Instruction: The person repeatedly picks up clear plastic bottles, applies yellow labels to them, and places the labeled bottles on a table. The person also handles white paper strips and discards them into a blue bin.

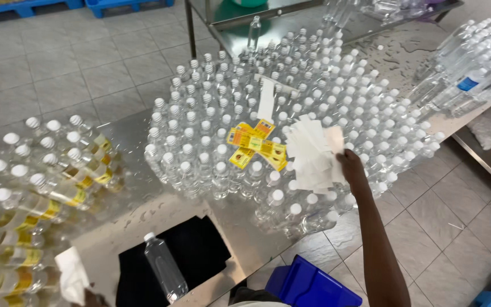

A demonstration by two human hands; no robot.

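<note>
- Hundreds of clear plastic bottles with white caps stand packed upright across the shiny steel table, reaching its far edge and spilling over the near right edge beside the grey tiled floor
- Labelled bottles with yellow bands crowd the left end, with a bare strip of steel between the two groups
- One black cloth lies at the near edge, carrying a single unlabelled bottle on its side
- Blue plastic crate sits on the floor just below that edge
- Yellow printed labels rest on the caps mid-cluster, just beside the white backing strips
- Right hand grasps those white strips, arm stretched out over the bottles
- Left hand shows only at the bottom edge, touching a white rag; its grip cannot be told
</note>
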